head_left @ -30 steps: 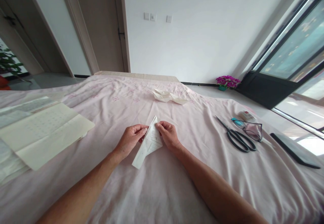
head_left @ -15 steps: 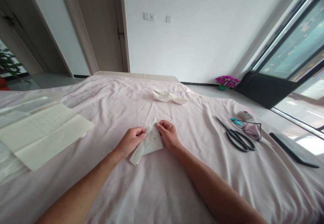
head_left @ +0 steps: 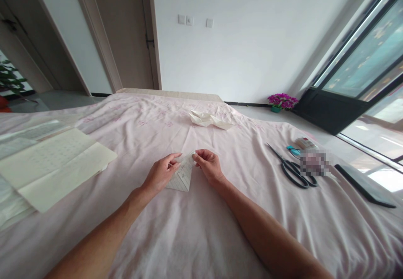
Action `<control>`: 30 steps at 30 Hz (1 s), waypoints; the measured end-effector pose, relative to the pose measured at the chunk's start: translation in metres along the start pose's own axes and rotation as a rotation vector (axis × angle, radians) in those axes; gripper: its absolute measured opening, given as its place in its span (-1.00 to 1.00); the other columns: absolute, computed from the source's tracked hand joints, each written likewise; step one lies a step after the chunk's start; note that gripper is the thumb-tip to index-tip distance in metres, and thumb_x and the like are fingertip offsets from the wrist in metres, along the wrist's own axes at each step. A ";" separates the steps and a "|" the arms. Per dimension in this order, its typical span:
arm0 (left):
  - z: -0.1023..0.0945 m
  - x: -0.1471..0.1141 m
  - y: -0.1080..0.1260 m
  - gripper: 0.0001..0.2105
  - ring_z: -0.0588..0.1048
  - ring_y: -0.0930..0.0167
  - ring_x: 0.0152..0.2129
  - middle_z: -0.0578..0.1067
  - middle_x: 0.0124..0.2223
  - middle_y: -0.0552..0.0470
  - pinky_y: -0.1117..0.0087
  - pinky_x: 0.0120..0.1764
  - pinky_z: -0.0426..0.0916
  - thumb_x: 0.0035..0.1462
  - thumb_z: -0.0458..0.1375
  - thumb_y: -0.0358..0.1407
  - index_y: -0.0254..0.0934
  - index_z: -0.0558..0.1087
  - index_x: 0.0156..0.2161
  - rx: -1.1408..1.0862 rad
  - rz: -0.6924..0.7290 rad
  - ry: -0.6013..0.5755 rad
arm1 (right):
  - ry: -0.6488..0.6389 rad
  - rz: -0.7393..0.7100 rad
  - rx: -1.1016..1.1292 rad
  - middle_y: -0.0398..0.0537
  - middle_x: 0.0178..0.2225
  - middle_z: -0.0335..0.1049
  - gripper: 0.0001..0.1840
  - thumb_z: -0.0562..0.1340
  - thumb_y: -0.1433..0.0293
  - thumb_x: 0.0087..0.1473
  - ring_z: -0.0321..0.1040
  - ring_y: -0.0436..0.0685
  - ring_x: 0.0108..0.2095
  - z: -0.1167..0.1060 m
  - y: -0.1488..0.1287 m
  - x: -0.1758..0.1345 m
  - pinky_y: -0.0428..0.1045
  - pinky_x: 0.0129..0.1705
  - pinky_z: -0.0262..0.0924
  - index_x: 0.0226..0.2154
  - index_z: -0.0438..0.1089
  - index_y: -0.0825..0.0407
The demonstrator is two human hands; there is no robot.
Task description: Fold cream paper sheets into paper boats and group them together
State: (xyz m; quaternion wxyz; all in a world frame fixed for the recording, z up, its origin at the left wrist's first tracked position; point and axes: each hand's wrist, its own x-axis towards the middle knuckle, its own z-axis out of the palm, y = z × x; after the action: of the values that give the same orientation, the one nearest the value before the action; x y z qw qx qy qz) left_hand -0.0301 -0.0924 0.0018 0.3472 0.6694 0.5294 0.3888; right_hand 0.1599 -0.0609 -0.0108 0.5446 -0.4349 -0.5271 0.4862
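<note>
Between my hands is a folded sheet of paper (head_left: 183, 177) with writing and printed lines on it, its lower part pointed. My left hand (head_left: 163, 170) grips its left side, thumb on the front face and fingers partly behind. At the upper right corner, my right hand (head_left: 208, 165) pinches the paper between thumb and forefinger. Beyond the hands, a folded paper boat (head_left: 209, 120) lies on the pink floral cloth (head_left: 195, 237).
Sheets of paper (head_left: 59, 165) lie at the left. On the right are black-handled scissors (head_left: 296, 173), a small white box (head_left: 306, 143), a blurred-out patch and a flat dark object (head_left: 363, 186). A pot of purple flowers (head_left: 282, 101) stands on the floor beyond.
The folded paper has been turned: its long edge and lower strip, earlier slanting down to the left, no longer show there. My left hand has shifted slightly left and up along it.
</note>
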 end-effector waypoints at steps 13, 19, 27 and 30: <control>0.013 0.010 0.005 -0.72 0.51 0.40 -0.47 0.59 -0.32 0.01 0.47 -0.40 0.33 0.08 0.11 -0.17 -0.25 0.54 -0.18 0.047 -0.033 0.105 | 0.070 -0.053 -0.199 -0.14 -0.54 0.39 -0.74 0.34 0.21 -0.13 0.26 -0.02 -0.54 0.010 0.005 -0.003 -0.13 -0.54 0.11 -0.45 0.45 0.08; 0.013 0.013 -0.003 -0.67 0.51 0.37 -0.44 0.59 -0.30 -0.04 0.43 -0.37 0.34 0.06 0.14 -0.13 -0.32 0.52 -0.16 -0.118 -0.088 0.111 | -0.003 0.000 0.074 -0.09 -0.50 0.40 -0.59 0.16 0.08 0.08 0.31 -0.02 -0.54 0.010 -0.003 -0.005 -0.13 -0.56 0.14 -0.37 0.47 0.09; 0.016 0.010 -0.003 -0.64 0.48 0.40 -0.46 0.57 -0.33 -0.03 0.45 -0.39 0.31 0.05 0.16 -0.10 -0.33 0.53 -0.15 -0.302 -0.094 0.053 | -0.120 0.072 0.122 -0.18 -0.62 0.34 -0.65 0.28 0.11 -0.03 0.20 -0.08 -0.60 0.011 -0.005 -0.006 -0.15 -0.52 0.11 -0.48 0.44 0.08; 0.016 0.010 -0.003 -0.65 0.47 0.41 -0.47 0.56 -0.36 -0.01 0.45 -0.39 0.31 0.04 0.17 -0.11 -0.34 0.53 -0.16 -0.326 -0.107 0.045 | -0.131 0.088 0.107 -0.18 -0.62 0.33 -0.64 0.30 0.09 -0.06 0.18 -0.07 -0.60 0.011 -0.006 -0.007 -0.14 -0.51 0.10 -0.51 0.43 0.08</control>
State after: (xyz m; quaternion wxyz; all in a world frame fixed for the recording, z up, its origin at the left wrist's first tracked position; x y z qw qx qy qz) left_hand -0.0160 -0.0829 -0.0067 0.4595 0.5661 0.5017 0.4655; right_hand 0.1496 -0.0688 -0.0048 0.5098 -0.3951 -0.5151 0.5645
